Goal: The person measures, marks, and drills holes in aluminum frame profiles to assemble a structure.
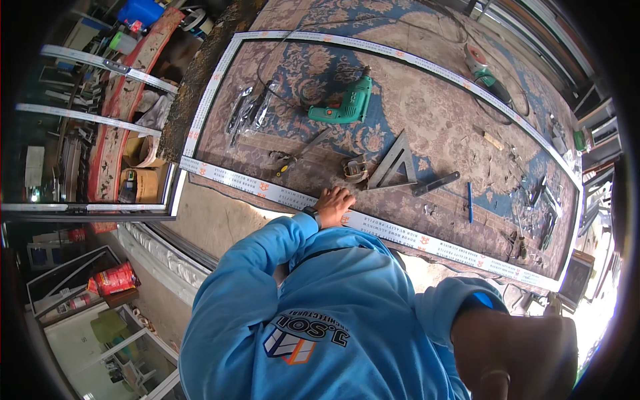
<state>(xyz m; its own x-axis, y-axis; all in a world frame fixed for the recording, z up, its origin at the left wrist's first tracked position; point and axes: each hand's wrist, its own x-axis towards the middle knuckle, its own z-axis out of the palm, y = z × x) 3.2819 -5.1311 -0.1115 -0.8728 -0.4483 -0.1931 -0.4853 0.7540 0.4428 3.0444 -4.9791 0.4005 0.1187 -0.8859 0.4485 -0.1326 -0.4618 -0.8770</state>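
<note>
My left hand (332, 207) lies with its fingers apart on the near rail of a large rectangular frame (400, 230) wrapped in printed white film. Close by are a tape measure (355, 169), a metal set square (397, 163) and a dark flat bar (437, 183). Farther in, a green power drill (347, 103) rests on its side inside the frame. My right hand (517, 357) is raised close to the camera at the lower right. Its fingers look curled into a fist, and whatever they may hold is hidden.
A patterned carpet (440, 120) covers the work surface under the frame. An angle grinder (487, 73) lies by the far rail, its cord trailing. A blue pen (470, 202), a yellow-handled screwdriver (285, 167) and several small tools are scattered inside. Cluttered shelves (107, 140) stand at left.
</note>
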